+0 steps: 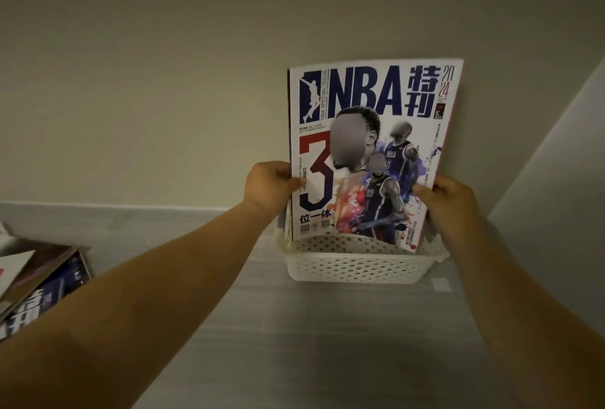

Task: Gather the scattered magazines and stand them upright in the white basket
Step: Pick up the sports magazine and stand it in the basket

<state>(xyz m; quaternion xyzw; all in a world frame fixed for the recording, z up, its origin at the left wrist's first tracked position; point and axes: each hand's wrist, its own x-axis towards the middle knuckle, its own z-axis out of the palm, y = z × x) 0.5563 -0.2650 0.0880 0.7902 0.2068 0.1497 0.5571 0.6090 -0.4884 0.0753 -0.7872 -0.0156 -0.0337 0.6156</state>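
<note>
Both arms extended forward. Left hand (273, 182) pinches the magazine (370, 153) at its left edge; right hand (448, 200) clasps its right edge, thumbs in front.

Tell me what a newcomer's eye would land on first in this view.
The NBA special-issue magazine dominates, standing upright right of centre with its lower edge inside the white perforated basket against the wall. The left hand and right hand grip its two side edges. At the far left, a loose pile of magazines lies flat on the grey surface.

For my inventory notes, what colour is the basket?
White, perforated basket; head view shows it best.
</note>
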